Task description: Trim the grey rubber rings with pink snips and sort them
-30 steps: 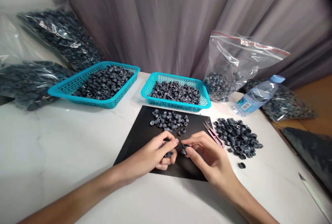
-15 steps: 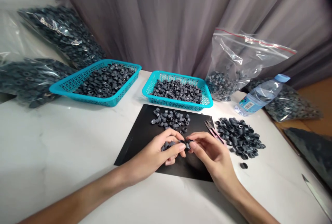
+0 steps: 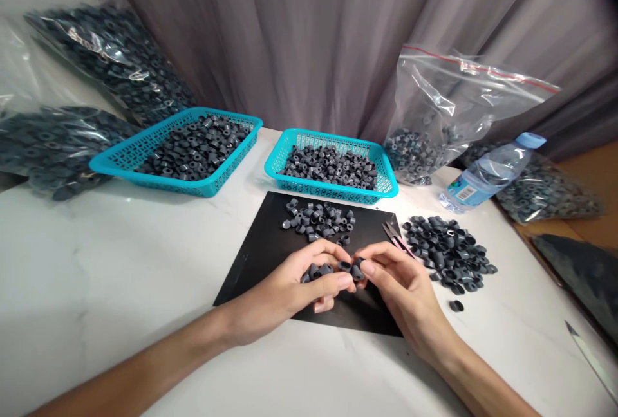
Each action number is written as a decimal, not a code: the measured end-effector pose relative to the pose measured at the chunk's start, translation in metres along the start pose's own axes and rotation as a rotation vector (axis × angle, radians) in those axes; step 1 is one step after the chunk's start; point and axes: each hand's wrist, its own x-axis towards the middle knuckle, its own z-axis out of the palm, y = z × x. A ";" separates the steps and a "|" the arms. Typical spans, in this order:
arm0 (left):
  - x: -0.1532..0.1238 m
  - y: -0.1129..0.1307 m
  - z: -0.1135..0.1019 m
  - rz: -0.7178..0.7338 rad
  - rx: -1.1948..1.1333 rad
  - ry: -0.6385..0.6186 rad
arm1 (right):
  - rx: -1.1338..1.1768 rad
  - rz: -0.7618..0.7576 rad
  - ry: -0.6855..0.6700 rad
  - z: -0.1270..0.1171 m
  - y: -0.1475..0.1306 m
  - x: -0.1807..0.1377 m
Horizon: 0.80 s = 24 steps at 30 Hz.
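Observation:
My left hand (image 3: 309, 278) is closed around several small dark grey plastic caps (image 3: 316, 271) in its palm. One more hollow cap (image 3: 344, 266) sits at its thumb and fingertips, its opening facing up. Between thumb and fingers my right hand (image 3: 398, 275) pinches another grey cap (image 3: 357, 270), right beside the left fingertips. Both hands are over a black mat (image 3: 255, 243). Behind them on the mat lies a loose group of the same caps (image 3: 321, 219). Small pink-handled scissors (image 3: 396, 237) rest at the mat's right edge, partly behind my right hand.
Two turquoise baskets (image 3: 212, 186) (image 3: 333, 194) of grey pieces stand at the back. A pile of caps (image 3: 449, 253) lies right of the mat, with one stray cap (image 3: 456, 305). Clear bags (image 3: 111, 56) (image 3: 420, 153), a water bottle (image 3: 490, 176) and a blade (image 3: 586, 352) surround the table.
My fingers have shifted the caps between them: the one at my left fingertips now shows its open end, and the one in my right hand is tilted. The view has moved slightly.

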 end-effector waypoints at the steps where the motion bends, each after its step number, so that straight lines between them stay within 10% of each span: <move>1: 0.000 0.000 0.000 -0.005 0.003 0.005 | -0.007 -0.002 0.012 -0.001 0.000 0.000; 13: 0.006 -0.015 0.004 -0.084 -0.390 -0.065 | -0.375 -0.350 0.053 0.014 -0.003 -0.012; 24: 0.008 -0.020 0.009 -0.148 -0.538 0.004 | -0.409 -0.261 0.177 0.020 0.005 -0.008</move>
